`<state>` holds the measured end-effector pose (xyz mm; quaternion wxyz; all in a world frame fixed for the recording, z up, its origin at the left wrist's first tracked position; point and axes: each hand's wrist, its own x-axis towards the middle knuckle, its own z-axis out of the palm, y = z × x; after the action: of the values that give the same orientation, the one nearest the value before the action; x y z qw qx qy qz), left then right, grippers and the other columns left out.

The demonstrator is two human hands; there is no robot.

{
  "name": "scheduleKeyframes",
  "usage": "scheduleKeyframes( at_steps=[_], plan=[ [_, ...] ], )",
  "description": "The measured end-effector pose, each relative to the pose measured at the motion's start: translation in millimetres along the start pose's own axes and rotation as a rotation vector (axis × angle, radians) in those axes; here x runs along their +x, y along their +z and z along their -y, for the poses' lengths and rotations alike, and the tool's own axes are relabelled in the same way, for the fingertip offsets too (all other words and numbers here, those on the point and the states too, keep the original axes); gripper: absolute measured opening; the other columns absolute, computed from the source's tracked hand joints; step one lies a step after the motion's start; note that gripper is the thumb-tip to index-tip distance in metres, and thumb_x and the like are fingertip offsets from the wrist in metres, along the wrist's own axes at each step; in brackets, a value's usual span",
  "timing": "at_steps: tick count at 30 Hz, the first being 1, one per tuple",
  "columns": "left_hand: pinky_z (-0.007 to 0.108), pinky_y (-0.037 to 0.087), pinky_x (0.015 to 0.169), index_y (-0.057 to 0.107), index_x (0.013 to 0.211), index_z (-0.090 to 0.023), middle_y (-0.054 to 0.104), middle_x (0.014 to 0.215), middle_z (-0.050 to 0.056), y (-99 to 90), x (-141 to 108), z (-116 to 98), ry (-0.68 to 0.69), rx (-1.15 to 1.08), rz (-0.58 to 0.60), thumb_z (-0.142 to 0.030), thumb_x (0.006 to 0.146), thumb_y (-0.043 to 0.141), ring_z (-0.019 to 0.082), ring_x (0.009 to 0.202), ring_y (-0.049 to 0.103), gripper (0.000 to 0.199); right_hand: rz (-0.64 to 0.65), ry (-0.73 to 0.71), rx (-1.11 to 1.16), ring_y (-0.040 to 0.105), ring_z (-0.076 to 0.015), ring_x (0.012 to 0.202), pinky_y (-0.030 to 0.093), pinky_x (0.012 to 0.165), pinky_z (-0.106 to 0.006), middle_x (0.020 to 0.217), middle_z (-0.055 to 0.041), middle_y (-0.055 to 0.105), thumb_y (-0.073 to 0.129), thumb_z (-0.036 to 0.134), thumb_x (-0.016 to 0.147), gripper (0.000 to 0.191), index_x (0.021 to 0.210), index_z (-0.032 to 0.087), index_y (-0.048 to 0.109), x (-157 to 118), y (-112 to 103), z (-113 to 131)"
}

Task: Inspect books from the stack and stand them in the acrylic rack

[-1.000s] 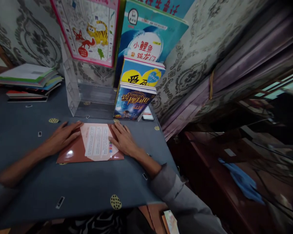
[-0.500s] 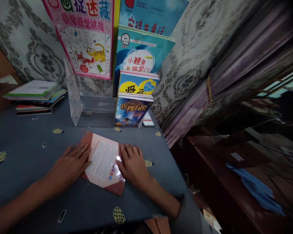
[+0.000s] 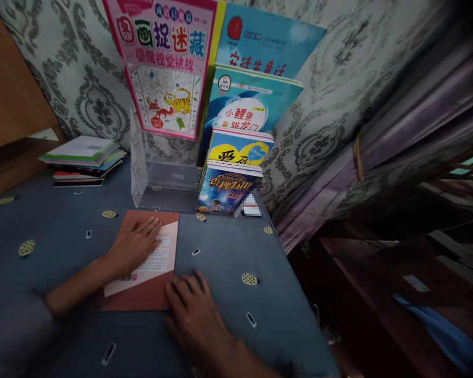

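A thin book [image 3: 167, 262] with a reddish-brown and pale pink cover lies flat on the table, a block of small print showing. Across its upper middle rests my left hand [image 3: 136, 247], open, fingers stretched over the cover and hiding part of the text. My right hand [image 3: 197, 310] is at the book's lower right corner, its fingers bent but apart. Its fingertips touch the edge there, and no firm grip shows.
Behind the book stands a clear acrylic rack [image 3: 140, 173]. Its right side carries a blue book [image 3: 224, 194] and several others in tiers; a pink picture book [image 3: 165, 68] fills the upper left. A book pile [image 3: 82, 157] lies at the back left. The patterned tablecloth [image 3: 220, 252] ends at right.
The book has turned and shifted left and nearer. My left hand now lies further over the cover. My right hand has slid from the book's side to its near corner. The view has shifted.
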<state>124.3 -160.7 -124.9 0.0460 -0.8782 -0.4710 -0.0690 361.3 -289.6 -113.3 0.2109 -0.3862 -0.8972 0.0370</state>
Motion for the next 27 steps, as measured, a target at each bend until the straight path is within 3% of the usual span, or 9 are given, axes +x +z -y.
scheduleKeyframes(
  at_steps=[6, 14, 20, 27],
  plan=[
    [0.048, 0.036, 0.119, 0.041, 0.156, -0.014, 0.045, 0.160, 0.015, 8.8, 9, 8, -0.001, -0.031, -0.015, -0.041, 0.108, 0.024, 0.028, 0.150, 0.040, 0.058, 0.108, -0.006, -0.017, 0.063, -0.0301, 0.106, 0.048, 0.105, -0.061, 0.115, -0.0105, 0.073, 0.074, 0.036, 0.093, 0.043, 0.128, 0.015, 0.061, 21, -3, -13],
    [0.049, 0.038, 0.118, 0.047, 0.152, -0.012, 0.048, 0.158, 0.015, 6.3, 9, 3, -0.018, -0.019, -0.044, -0.039, 0.108, 0.022, 0.028, 0.147, 0.044, 0.057, 0.290, -0.049, 0.021, 0.060, -0.0282, 0.106, 0.048, 0.103, -0.051, 0.109, -0.0095, 0.070, 0.072, 0.049, 0.093, 0.038, 0.113, 0.017, 0.067, 46, -34, -24],
    [0.048, 0.041, 0.115, 0.051, 0.149, -0.013, 0.053, 0.154, 0.015, 5.6, 10, 5, -0.012, -0.007, -0.119, -0.041, 0.108, 0.024, 0.028, 0.144, 0.049, 0.057, 0.254, 0.021, -0.043, 0.057, -0.0301, 0.107, 0.051, 0.093, -0.046, 0.116, -0.0153, 0.065, 0.070, 0.046, 0.095, 0.043, 0.122, 0.013, 0.063, 68, -24, -36],
    [0.044, 0.039, 0.117, 0.045, 0.153, -0.017, 0.052, 0.156, 0.011, 5.7, 30, 14, 0.101, -0.103, -0.089, -0.029, 0.106, 0.029, 0.024, 0.145, 0.048, 0.051, 0.142, 0.037, 0.004, 0.054, -0.0313, 0.116, 0.050, 0.099, -0.049, 0.125, -0.0177, 0.062, 0.068, 0.043, 0.096, 0.052, 0.135, 0.011, 0.056, 63, -8, -41]
  ],
)
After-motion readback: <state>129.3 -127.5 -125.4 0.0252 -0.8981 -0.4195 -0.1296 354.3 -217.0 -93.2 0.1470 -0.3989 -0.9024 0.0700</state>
